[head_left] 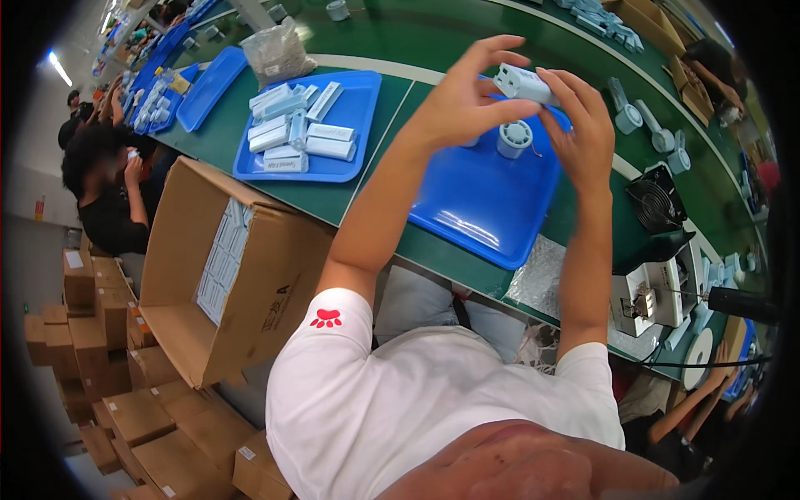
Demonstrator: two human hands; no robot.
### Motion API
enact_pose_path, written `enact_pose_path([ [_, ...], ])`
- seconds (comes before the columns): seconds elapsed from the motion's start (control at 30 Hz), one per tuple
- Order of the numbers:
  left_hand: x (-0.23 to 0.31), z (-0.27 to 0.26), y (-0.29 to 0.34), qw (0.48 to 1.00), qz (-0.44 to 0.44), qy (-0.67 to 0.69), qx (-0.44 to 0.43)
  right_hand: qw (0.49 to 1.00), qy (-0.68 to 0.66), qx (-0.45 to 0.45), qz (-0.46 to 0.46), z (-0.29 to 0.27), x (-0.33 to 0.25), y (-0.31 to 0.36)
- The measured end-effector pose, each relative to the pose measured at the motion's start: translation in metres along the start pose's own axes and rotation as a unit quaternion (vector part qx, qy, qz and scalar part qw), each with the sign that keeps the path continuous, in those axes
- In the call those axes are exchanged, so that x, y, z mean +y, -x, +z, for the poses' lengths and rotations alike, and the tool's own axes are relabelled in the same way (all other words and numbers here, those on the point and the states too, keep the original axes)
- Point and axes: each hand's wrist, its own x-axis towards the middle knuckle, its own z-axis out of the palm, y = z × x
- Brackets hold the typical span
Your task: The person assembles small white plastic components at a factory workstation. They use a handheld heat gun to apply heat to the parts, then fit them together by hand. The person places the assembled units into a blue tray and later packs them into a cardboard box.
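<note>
Between both hands, above the blue tray (467,212) in front of me, is a light blue plastic housing (523,84), with small openings in its left end. My left hand (467,98) grips it from the left, thumb below and fingers above. On the other side, the fingertips and thumb of my right hand (581,125) close on its right end. Just under the hands, a round light blue fan head (514,139) with a slotted face sits on the tray, a thin reddish wire beside it. Another light piece next to it is mostly hidden by my left hand.
A second blue tray (333,173) at left holds several long light blue shells (331,142); a bag of small parts (277,54) stands behind it. Left of me, an open carton (275,250) contains more shells. A small machine (658,292) and black fan (657,200) stand right. Co-workers sit nearby.
</note>
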Motion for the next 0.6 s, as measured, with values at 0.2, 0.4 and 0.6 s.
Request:
enact_pose_path([
  [0.2,-0.060,-0.025,0.022,0.795,-0.075,-0.601,0.015,0.910,-0.332,0.073,0.237,-0.013,-0.002,-0.005],
  [0.4,-0.086,-0.037,0.014,0.739,-0.128,-0.660,-0.048,0.848,-0.493,0.108,0.159,-0.035,-0.008,-0.003],
  [0.6,-0.027,-0.024,-0.009,0.901,0.076,-0.414,0.107,0.900,-0.410,0.144,0.033,-0.050,-0.005,-0.008],
])
